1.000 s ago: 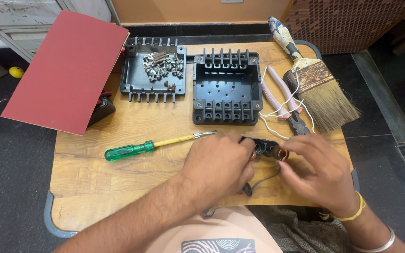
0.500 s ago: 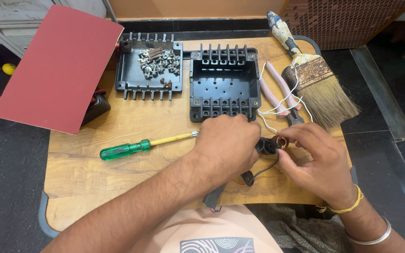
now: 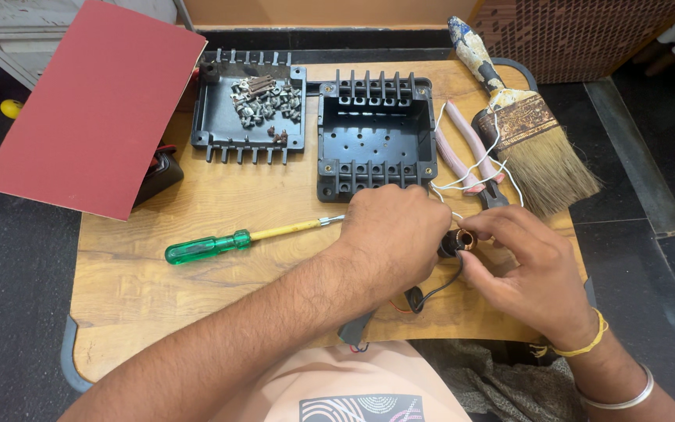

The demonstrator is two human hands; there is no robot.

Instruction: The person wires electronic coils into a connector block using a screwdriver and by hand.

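Note:
My left hand [image 3: 396, 234] and my right hand [image 3: 521, 266] meet over a small black part with a copper-coloured ring [image 3: 457, 242], near the front right of the wooden table [image 3: 158, 289]. Both hands grip it with the fingertips. A black wire [image 3: 439, 287] with a small black piece runs down from it toward me, and thin white wires [image 3: 470, 168] lead away behind it. A green-handled screwdriver [image 3: 244, 238] lies just left of my left hand. A black box with rows of slots [image 3: 376, 137] stands right behind my hands.
A second black tray [image 3: 248, 109] holds several small metal screws and clips. A red board [image 3: 91, 101] overhangs the table's left corner, above a black object [image 3: 158, 173]. Pink-handled pliers [image 3: 462, 152] and a wide paintbrush [image 3: 529, 141] lie at the right rear.
My hands have drawn a little closer together over the small part and shifted slightly toward the box. The view has shifted a little. The tools have not moved.

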